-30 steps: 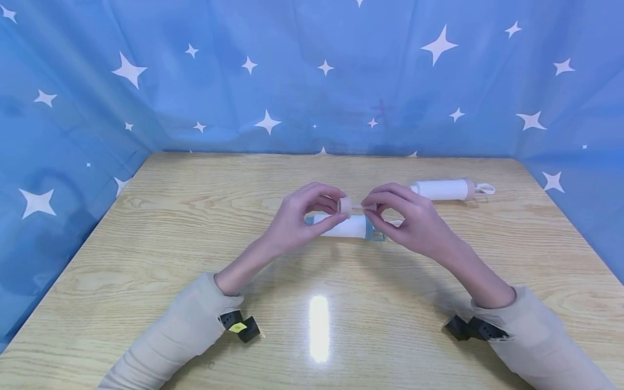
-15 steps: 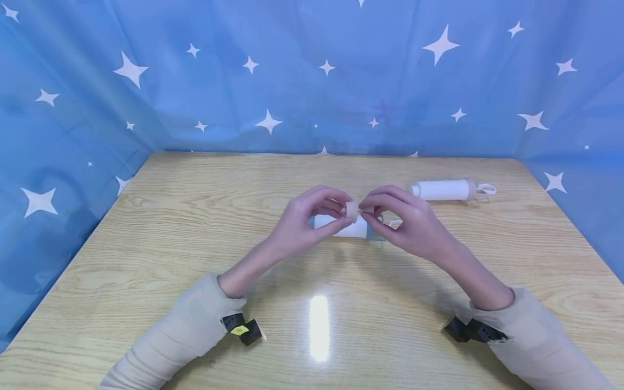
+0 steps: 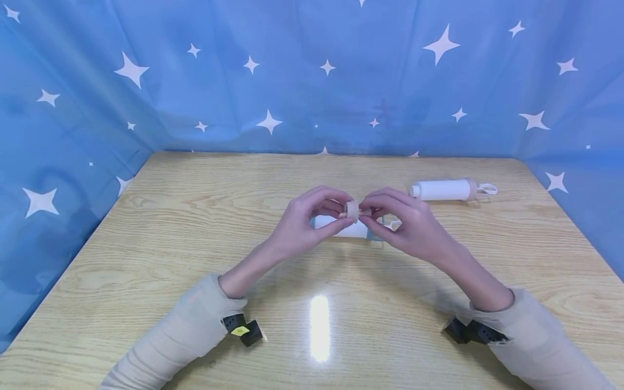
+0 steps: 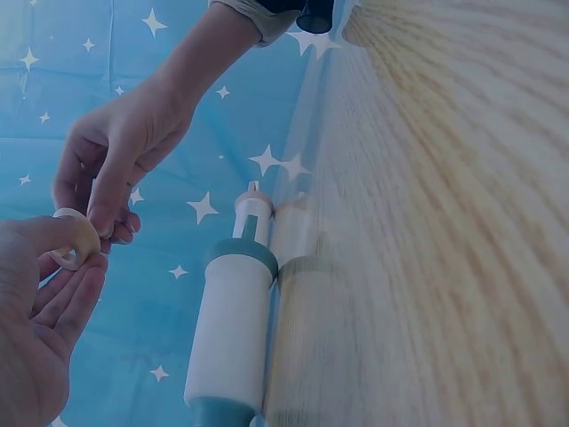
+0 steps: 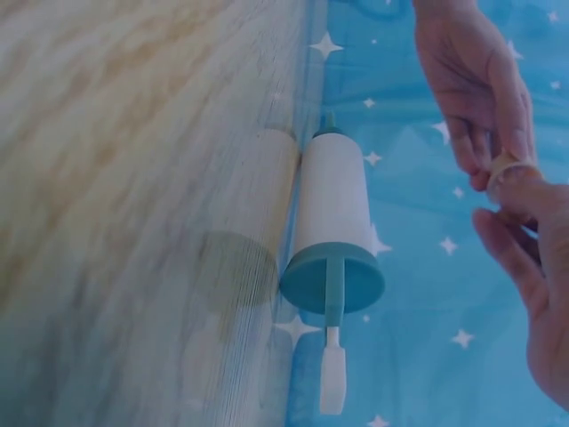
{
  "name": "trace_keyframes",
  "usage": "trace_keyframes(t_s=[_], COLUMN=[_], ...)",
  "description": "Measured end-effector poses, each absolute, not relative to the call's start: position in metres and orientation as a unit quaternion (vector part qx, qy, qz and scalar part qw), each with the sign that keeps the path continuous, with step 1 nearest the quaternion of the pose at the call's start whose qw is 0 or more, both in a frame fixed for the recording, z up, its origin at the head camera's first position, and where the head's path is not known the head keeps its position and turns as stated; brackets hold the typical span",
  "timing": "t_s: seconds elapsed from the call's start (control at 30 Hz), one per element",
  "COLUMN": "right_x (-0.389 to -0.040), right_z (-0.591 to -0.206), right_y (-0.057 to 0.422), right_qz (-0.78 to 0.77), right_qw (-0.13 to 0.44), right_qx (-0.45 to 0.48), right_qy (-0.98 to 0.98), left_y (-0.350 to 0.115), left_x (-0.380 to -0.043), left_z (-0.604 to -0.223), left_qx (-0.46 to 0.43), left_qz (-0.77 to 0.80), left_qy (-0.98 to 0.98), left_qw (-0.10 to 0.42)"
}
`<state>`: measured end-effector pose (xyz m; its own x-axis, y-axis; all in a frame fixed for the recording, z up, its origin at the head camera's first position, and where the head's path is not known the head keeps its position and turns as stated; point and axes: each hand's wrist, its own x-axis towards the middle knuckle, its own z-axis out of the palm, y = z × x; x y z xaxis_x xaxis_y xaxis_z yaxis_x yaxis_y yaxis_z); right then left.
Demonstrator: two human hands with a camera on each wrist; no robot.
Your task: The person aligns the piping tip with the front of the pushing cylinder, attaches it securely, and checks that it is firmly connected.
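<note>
Pale cap [image 3: 352, 212] pinched by left fingers [image 3: 333, 194]; yellow label [image 3: 239, 331] unreadable.

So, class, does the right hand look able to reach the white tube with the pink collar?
Probably yes, after letting go: the right hand pinches a small pale part, but nothing visible blocks the pink-collared tube.

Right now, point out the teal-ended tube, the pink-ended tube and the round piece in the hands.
Teal-ended tube [image 5: 334, 191], right wrist view: its white body.
Pink-ended tube [image 3: 443, 190], head view: white body.
Round piece [image 3: 352, 212], head view: outer side.
</note>
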<state>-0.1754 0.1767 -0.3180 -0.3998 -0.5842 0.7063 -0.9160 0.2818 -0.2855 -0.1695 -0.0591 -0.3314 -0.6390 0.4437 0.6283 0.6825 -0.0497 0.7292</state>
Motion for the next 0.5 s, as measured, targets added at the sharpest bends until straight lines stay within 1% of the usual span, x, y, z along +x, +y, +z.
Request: trace_keyframes(t_s=[0.27, 0.5], right_x=[-0.1751, -0.1761], right_z=[-0.317, -0.3182], right_y=[0.1753, 0.177], right_qz=[0.387, 0.417], right_qw=[0.236, 0.2], right_qx=[0.506, 0.515], right_qy=[-0.734, -0.721], left_y=[-0.0593, -0.0589], left_x=[-0.169, -0.1691], left_z=[-0.3317, -0.3321], left_qx=[-0.414, -0.414], left_qz=[-0.594, -0.603], left_qy=[-0.683, -0.676], left_qw=[0.097, 0.094])
